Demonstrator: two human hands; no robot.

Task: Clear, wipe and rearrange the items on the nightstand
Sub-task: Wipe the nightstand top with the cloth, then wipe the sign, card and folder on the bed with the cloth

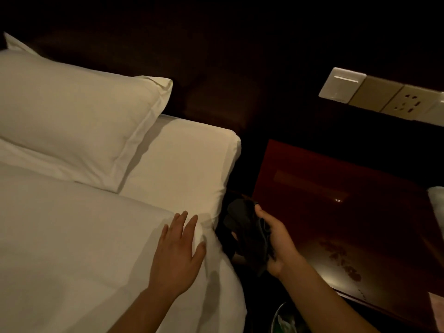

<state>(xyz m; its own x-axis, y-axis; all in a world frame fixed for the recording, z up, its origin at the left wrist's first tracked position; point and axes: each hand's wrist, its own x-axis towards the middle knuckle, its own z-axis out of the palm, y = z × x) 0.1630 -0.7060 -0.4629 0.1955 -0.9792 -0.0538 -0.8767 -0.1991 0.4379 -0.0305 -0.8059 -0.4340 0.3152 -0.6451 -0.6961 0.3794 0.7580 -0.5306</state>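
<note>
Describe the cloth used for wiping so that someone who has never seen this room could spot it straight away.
Start at the white bed, then go to the gap between its corner and the reddish wooden nightstand. There the right hand grips a bunched dark cloth. It is the only dark fabric beside the white bedding, where the left hand lies flat.

Glossy wood nightstand (336, 188); matt cloth (247, 227)

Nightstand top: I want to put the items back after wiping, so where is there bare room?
The nightstand shows bare wood across its middle and back, between the bed and a pale object at its right edge. The right hand, holding the dark cloth, crowds the near left corner.
</note>
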